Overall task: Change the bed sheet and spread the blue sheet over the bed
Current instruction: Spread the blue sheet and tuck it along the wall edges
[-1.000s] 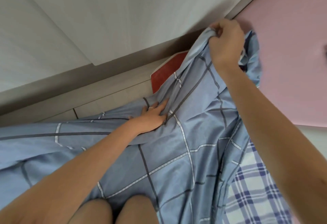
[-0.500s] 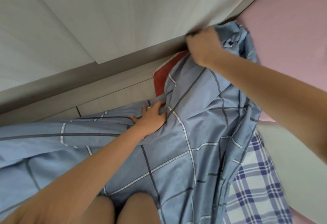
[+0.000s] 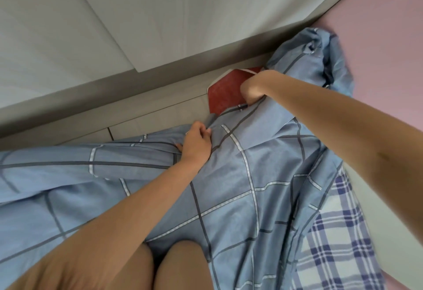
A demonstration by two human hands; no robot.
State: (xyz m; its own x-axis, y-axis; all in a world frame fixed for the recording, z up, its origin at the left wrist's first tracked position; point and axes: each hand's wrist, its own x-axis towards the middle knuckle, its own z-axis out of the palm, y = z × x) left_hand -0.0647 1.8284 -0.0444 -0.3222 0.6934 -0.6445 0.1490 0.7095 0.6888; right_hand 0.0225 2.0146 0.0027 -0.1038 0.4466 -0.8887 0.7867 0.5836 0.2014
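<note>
The blue sheet (image 3: 229, 186), crossed by dark and white lines, covers most of the lower view. It runs from the left edge across the middle and rises to the upper right. There one end lies bunched in a crumpled heap, partly over the pink panel (image 3: 377, 26).

The left hand (image 3: 196, 139) sits near the middle on the sheet's far edge. Its fingers are curled and pinch a fold of the cloth, with the thumb on the near side. A thin ring (image 3: 186, 132) shows on one finger. The left forearm reaches up from the lower left across the sheet.

The right hand (image 3: 254, 90) is closed in a fist on the sheet's upper edge, knuckles turned to the left. It lies partly in front of a red board (image 3: 225, 93) with a pale rim, which shows between the sheet and the grey ledge (image 3: 148, 115). The right forearm comes in from the right edge, passing over the sheet.

The two hands are apart, the right farther away and higher than the left, with a taut stretch of sheet between them.

At the lower right a plaid cloth (image 3: 332, 244), white with blue checks, shows from under the blue sheet's edge. Two bare knees (image 3: 180, 264) show at the bottom, the blue sheet draped just beyond them. Pale grey wall panels (image 3: 160, 14) fill the top of the view behind the ledge.
</note>
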